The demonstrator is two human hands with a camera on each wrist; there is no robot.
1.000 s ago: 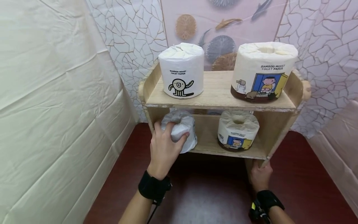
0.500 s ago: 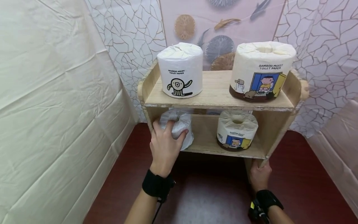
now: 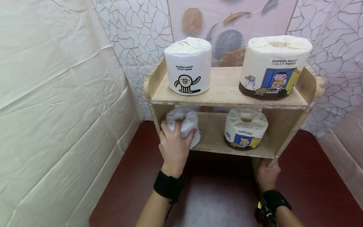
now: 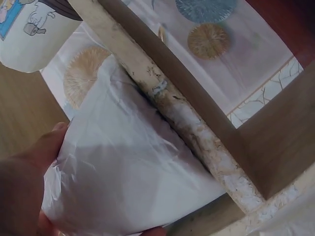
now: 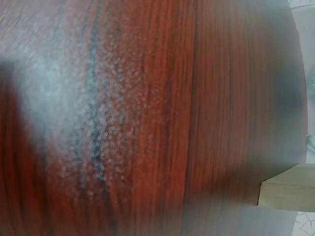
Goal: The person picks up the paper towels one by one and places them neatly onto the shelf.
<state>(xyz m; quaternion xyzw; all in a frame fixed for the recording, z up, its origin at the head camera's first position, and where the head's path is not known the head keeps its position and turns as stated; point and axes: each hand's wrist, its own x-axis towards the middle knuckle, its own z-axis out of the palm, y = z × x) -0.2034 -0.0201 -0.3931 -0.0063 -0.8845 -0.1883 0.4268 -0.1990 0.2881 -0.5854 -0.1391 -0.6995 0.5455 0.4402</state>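
A two-tier wooden shelf (image 3: 224, 100) stands on the dark red table. My left hand (image 3: 175, 146) grips a white wrapped toilet paper roll (image 3: 188, 124) from above, thumb on its right side, at the left end of the lower tier. In the left wrist view the roll's white wrapper (image 4: 123, 162) lies close against the worn front edge of a board, and the thumb (image 4: 47, 145) presses its side. My right hand (image 3: 267, 176) holds the shelf's right leg (image 3: 271, 163) below the lower tier, its fingers partly hidden. The right wrist view shows mostly table and no hand.
Another roll (image 3: 245, 132) with a cartoon label stands on the lower tier's right. Above, a white roll (image 3: 187, 67) and a larger cartoon roll (image 3: 273, 69) stand on the top board. Cream fabric (image 3: 62, 110) hangs at the left. The red table (image 3: 221, 201) extends in front.
My left hand has moved the roll slightly back and left on the lower tier. The head view has shifted a little. My right hand stays on the leg.
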